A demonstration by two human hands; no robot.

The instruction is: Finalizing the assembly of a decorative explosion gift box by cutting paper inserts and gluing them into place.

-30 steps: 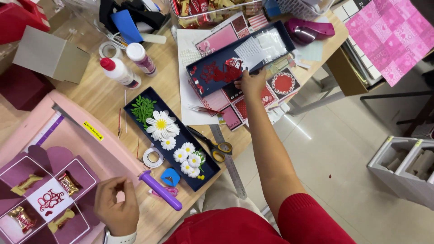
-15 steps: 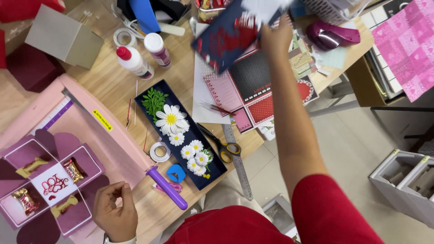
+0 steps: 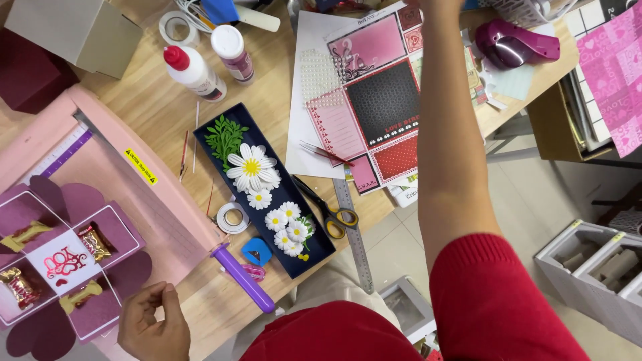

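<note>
My left hand rests at the table's near edge with its fingers curled and nothing visible in them. It lies beside a corner of the opened purple box, which holds wrapped sweets and a white square with a red design in the middle. My right arm in a red sleeve stretches up across the patterned paper sheets, and its hand is out of frame at the top. A purple pen-like tool lies just right of my left hand.
A pink paper trimmer sits under the box. A dark tray holds paper daisies and green leaves. Scissors, a metal ruler, a tape roll, a glue bottle and a magenta punch lie around.
My right hand lifted a dark printed card off the paper sheets and carried it up out of frame. The view shifted down and right. My left hand stayed by the box.
</note>
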